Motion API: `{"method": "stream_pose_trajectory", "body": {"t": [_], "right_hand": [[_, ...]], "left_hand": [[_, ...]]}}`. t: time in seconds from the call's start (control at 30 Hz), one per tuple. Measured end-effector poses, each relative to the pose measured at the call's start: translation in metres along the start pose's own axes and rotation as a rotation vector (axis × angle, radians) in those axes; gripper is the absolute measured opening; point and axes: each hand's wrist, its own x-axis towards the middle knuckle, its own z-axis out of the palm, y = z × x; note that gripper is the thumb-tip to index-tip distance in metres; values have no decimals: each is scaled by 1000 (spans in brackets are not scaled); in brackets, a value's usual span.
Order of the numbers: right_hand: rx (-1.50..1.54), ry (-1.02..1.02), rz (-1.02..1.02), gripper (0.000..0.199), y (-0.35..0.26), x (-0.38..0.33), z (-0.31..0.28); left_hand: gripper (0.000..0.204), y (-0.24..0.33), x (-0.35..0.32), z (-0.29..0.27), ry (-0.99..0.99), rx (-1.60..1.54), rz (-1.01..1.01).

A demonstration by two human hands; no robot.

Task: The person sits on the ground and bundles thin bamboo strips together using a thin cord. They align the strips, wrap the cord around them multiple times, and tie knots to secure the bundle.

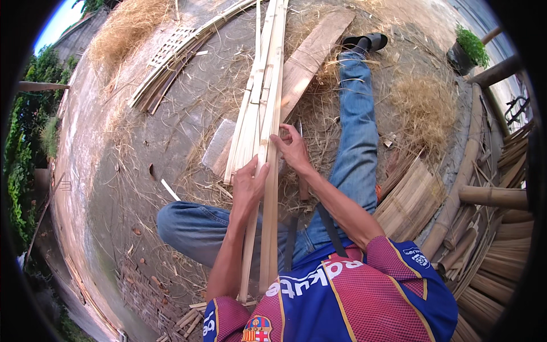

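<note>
Long pale bamboo strips (274, 74) run lengthwise between my legs, from the far edge of the view back to my lap. My left hand (249, 181) is closed round the left side of a strip, its thumb lying on top. From the other side, my right hand (293, 149) pinches the edge of the strips with thumb and fingertips, slightly farther out. More loose strips (242, 128) lie fanned beside them on the left. Under the strips rests a wide wooden plank (310, 54). Beneath my right wrist a brown handle-like piece (303, 187) shows in part.
A bundle of curved strips (165, 80) lies at the far left, near piles of fine shavings (128, 28). Right of my outstretched leg (358, 108) are more shavings (424, 111) and a stack of flat slats (413, 196). Bamboo poles (493, 196) line the right side.
</note>
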Motion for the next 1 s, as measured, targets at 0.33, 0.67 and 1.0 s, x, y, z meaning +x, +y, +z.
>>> {"method": "stream_pose_trajectory", "body": {"t": [0.33,0.67,1.0], "right_hand": [[1022,-287,446,42,-23,-15,7],[651,-161,411,32,-38,-17,25],[544,-35,205,49,-79,-21,10]], "left_hand": [[49,11,-12,22,22,366,1],[59,5,-19,30,-259,-328,-195],[42,28,-102,9,-318,-572,-476]]}}
